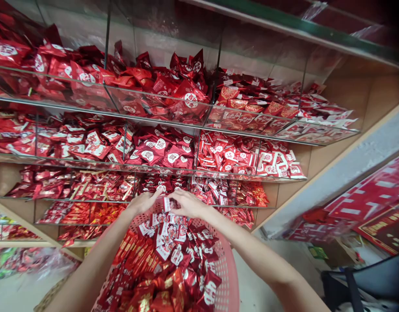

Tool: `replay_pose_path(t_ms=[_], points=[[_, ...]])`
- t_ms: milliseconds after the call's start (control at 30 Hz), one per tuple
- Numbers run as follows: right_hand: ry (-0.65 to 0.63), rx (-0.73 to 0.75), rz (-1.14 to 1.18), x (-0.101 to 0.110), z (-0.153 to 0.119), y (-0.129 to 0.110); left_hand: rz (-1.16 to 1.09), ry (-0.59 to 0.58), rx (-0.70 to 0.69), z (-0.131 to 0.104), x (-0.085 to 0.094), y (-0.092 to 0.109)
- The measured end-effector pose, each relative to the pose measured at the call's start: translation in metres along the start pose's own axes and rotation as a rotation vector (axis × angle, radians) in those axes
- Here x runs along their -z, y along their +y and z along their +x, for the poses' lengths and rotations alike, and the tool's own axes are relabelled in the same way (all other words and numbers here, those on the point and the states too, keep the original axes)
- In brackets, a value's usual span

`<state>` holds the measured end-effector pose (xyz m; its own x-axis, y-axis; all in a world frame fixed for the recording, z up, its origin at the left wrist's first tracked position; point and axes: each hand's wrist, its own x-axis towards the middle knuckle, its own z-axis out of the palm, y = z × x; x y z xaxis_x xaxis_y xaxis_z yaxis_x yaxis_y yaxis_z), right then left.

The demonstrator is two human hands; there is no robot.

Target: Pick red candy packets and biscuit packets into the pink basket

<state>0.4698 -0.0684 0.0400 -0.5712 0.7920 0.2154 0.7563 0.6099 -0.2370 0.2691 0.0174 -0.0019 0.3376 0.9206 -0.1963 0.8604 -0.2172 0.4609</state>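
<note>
A pink perforated plastic basket (228, 264) full of red wrapped sweets is below my arms. My left hand (143, 203) is over its far edge, thumb stretched out; its other fingers are partly hidden. My right hand (189, 204) faces it from the other side, fingers bent around a small white-and-red candy packet (167, 204). Similar white-and-red packets (168, 234) lie below the hands in the basket. Around them are orange-red sticks (137, 251), dark red packets (210, 288) and shiny red-gold sweets (163, 299). Just beyond the hands is a shelf compartment of dark red packets (154, 181).
Tiered shelves with clear dividers (199, 149) hold many red packets. A glass shelf edge (283, 30) crosses above. At right are a grey wall (296, 186), red printed packages (358, 203) and a dark-framed object (364, 281). Plastic-wrapped bags (33, 262) lie lower left.
</note>
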Motion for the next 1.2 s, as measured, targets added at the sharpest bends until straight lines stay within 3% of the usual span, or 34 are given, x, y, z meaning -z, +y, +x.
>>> replay_pose_path(t_ms=[233,400,667,867,1033,1200], points=[[-0.119,0.066,-0.223,-0.05,0.025,-0.01,0.006,-0.011,-0.005,-0.003,0.002,0.003],[-0.097,0.007,-0.252,-0.063,0.025,-0.013,0.015,-0.021,0.001,-0.004,0.003,0.005],[0.029,-0.013,-0.158,-0.058,0.015,-0.016,0.02,-0.031,-0.017,0.003,0.001,0.0],[0.161,-0.032,-0.045,-0.025,0.003,-0.007,0.036,-0.027,-0.021,0.001,0.003,0.002],[0.256,-0.251,-0.059,0.007,-0.026,0.042,0.04,-0.033,-0.011,-0.001,0.005,0.006],[0.077,-0.737,-0.232,0.011,-0.047,0.085,0.031,-0.031,-0.001,-0.001,0.004,0.005]])
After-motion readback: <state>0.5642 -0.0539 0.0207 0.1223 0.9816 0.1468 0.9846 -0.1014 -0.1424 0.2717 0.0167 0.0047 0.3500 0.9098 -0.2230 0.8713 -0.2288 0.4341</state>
